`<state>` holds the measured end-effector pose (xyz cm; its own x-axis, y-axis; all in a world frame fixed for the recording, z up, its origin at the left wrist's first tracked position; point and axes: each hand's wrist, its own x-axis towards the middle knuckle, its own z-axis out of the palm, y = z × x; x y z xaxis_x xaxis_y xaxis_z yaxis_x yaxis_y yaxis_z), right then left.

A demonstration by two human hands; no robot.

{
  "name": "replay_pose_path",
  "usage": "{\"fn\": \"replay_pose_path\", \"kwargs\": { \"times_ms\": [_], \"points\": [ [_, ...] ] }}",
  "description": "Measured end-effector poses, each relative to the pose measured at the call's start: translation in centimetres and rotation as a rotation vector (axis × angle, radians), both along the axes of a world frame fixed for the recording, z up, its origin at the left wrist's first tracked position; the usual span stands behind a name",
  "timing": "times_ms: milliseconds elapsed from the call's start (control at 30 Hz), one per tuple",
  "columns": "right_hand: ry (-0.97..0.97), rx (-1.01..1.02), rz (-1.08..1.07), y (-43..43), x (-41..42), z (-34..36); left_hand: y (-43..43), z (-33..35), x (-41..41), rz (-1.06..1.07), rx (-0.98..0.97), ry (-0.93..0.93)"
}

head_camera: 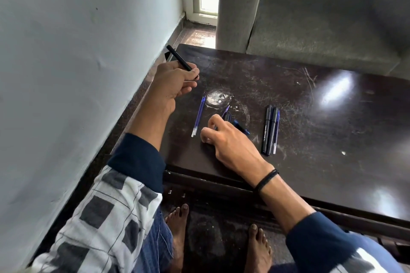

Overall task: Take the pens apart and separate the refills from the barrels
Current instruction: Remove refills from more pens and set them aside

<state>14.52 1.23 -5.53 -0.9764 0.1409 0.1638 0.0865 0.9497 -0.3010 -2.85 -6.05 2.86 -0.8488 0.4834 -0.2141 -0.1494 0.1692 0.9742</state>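
Head view, the only feed I have. A dark brown, scratched wooden bench (321, 122) fills the right half, with a pale wall (66, 51) on the left and a grey upholstered sofa (310, 29) along the far side.

The left hand (175, 83) is raised over the bench's far-left corner, fingers curled round a slim black plastic pen barrel (178, 56). The barrel juts out far-left past the knuckles.

The right hand (224, 137) sits low on the bench near the middle, fingers bent down. A thin blue refill tip (226, 109) and a short black pen piece (227, 115) poke out on its far side. I cannot tell whether the fingers pinch either one or only rest beside them. A stubby dark blue cap-like piece (241, 127) lies just right of the knuckles. There is a black cord band (266, 180) on that wrist.

Two thin blue translucent refills (198, 117) lie side by side on the bench, left of the right hand, tips pointing far.

Well apart to the right lie two long black pen bodies (269, 131), side by side, one with white lettering. One more blue refill (276, 133) touches their right side.
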Motion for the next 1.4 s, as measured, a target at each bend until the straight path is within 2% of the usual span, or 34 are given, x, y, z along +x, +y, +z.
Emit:
{"fn": "replay_pose_path", "kwargs": {
  "times_ms": [133,267,367,500,633,733,867,1067,1400],
  "points": [
    [0.052,0.040,0.097,-0.4,0.2,0.6,-0.1,0.0,-0.1,-0.008,0.014,0.009],
    [0.153,-0.046,0.152,-0.4,0.0,1.8,-0.1,0.2,0.0,-0.050,0.108,-0.047],
    [0.236,-0.091,0.104,-0.2,0.3,3.0,0.1,0.4,0.4,-0.104,0.168,-0.097],
    [0.378,-0.122,0.011,0.6,0.3,3.5,0.3,0.8,1.1,-0.192,0.146,-0.094],
    [0.474,-0.074,-0.143,1.7,0.2,3.0,0.5,0.6,1.4,-0.205,0.126,-0.075],
    [0.474,-0.060,-0.266,2.0,0.4,3.1,0.7,0.5,1.3,-0.200,0.112,-0.071],
    [0.425,-0.092,-0.248,2.1,0.4,3.4,0.8,0.4,1.5,-0.221,0.118,-0.075],
    [0.446,-0.180,-0.302,2.3,0.2,3.4,0.7,0.7,2.1,-0.411,0.187,-0.116],
    [0.449,-0.524,-0.502,2.5,0.4,4.2,1.4,0.4,3.2,-0.495,0.236,-0.152]
  ]
}}
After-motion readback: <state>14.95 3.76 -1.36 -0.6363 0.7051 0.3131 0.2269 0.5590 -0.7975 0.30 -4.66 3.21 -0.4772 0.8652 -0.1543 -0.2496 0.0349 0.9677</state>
